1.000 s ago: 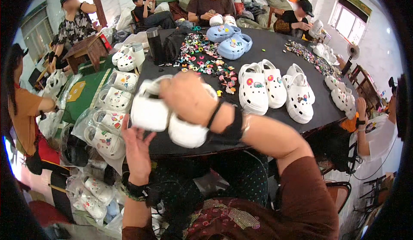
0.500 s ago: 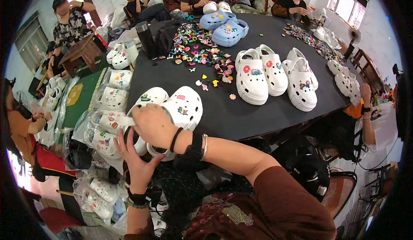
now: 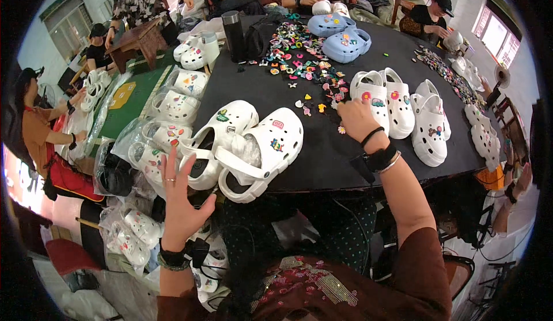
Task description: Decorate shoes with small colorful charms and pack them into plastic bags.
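Observation:
Two white foam clogs [image 3: 275, 143] with colourful charms stand at the near left of the table, heel straps toward me; one has clear plastic stuffed inside. My left hand [image 3: 185, 197] hovers by their heels, fingers spread and nothing in them. Over at the centre right, my right hand [image 3: 362, 119] is bent down with curled fingers at the toe of a white clog [image 3: 378, 111] bearing a pink flower charm. Loose charms [image 3: 314, 105] lie beside that hand. What its fingers hold, if anything, is hidden.
Behind lie a heap of charms [image 3: 296, 47], blue clogs [image 3: 347, 44] and a black bottle [image 3: 233, 36]. More white clogs [image 3: 429, 131] stand to the right. Bagged clogs [image 3: 178, 105] line the table's left edge. Several people work around the table.
My right hand has left the near pair of clogs and crossed right to the flower-charm clog. My left hand stays near the heels, more widely spread. The whole view has shifted.

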{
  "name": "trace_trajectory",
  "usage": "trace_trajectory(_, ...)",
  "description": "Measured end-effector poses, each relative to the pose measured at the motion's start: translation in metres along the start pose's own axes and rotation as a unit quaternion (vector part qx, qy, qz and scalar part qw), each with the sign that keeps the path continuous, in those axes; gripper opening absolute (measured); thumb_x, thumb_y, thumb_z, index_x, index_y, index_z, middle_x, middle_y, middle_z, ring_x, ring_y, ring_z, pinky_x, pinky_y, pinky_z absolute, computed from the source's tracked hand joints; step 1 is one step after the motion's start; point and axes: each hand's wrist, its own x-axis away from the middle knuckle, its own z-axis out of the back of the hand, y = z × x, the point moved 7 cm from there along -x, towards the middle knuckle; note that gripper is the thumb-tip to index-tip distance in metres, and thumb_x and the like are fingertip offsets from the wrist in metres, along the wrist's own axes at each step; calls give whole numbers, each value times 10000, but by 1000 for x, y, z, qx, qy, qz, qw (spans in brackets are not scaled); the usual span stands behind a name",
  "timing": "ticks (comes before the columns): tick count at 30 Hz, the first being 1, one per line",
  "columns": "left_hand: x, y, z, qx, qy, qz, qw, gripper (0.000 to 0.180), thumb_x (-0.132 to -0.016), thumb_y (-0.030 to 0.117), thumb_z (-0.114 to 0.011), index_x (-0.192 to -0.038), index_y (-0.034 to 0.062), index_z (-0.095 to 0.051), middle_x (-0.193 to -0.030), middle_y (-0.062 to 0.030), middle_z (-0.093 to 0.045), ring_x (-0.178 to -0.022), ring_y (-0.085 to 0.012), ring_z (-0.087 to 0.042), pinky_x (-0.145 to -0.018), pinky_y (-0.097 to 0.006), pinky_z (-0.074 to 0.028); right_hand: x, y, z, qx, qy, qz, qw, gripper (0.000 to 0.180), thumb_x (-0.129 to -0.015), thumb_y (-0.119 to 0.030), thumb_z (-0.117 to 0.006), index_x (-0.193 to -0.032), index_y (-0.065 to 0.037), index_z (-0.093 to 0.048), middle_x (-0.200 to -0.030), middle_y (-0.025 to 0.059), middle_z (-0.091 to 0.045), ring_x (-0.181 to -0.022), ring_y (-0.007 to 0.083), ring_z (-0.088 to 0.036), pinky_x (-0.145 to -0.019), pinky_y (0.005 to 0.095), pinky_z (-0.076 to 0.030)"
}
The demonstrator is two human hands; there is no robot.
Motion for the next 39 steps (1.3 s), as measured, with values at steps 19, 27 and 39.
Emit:
trace_trajectory(19,-70,64,-83,-3,19,-36,999,412,-873,361,-611,-749,-31,-596,-713,-204,-597,-690,-365,-586,-655,-447,-465,31,-8,-26,30,-3,-3,1000,32,-727,-112,-624,-758,-109,-631,-814,97,-611,-947,272,-555,-960,440,-331)
trace_trajectory(27,-87,40,-93,44,52,23,997,420,-726,383,-757,-608,17,-588,-679,-166,-583,-683,-352,-570,-631,-449,-437,24,-4,-1,-122,62,6,991,47,-780,-97,-547,-736,-94,-565,-733,93,-624,-807,289,-608,-733,409,-434)
trace_trajectory(39,-95,15,-75,58,57,-96,992,302,-679,159,-781,-669,-5,-528,-662,-119,-509,-634,-303,-507,-596,-394,-387,0,5,-7,-137,53,62,987,72,-780,-68,-570,-796,-34,-632,-882,162,-616,-874,327,-604,-699,420,-514)
